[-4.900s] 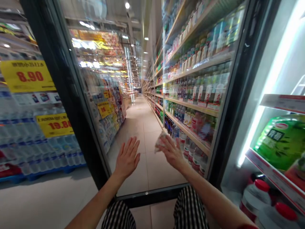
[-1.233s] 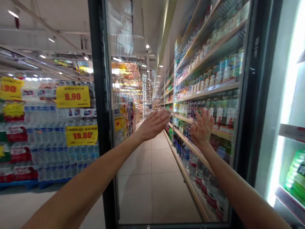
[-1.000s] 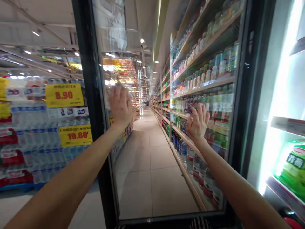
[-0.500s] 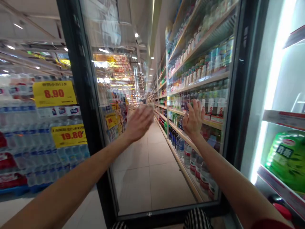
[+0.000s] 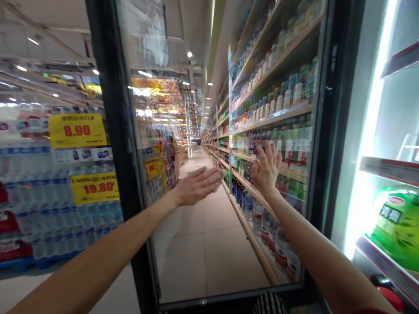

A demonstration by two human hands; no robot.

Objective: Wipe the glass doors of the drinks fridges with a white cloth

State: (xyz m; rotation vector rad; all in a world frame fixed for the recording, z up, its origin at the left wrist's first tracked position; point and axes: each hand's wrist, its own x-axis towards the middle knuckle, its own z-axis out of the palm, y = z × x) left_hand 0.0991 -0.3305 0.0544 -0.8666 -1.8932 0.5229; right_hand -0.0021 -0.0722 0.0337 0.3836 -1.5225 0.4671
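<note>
A glass door (image 5: 183, 266) in a black frame stands in front of me, swung out from a lit cooler. My left hand (image 5: 198, 186) lies flat against the pane, its fingers stretched out to the right. A pale patch shows at its fingertips; whether it is a thin cloth or a reflection, I cannot make out. Farther right, my right hand (image 5: 266, 168) is raised with fingers apart and its palm toward the glass. It appears to touch the pane and holds nothing visible.
Through the pane, shelves of bottles (image 5: 271, 104) line the right of a tiled aisle. Stacked packs of bottled water (image 5: 59, 209) with yellow price signs (image 5: 77, 131) stand on the left. Inside the cooler at right, a green bottle (image 5: 397, 226) sits on a shelf, with a red cap below.
My left hand has swept down and slightly right across the glass, its fingers now pointing more sideways. My right hand has stayed nearly in place.
</note>
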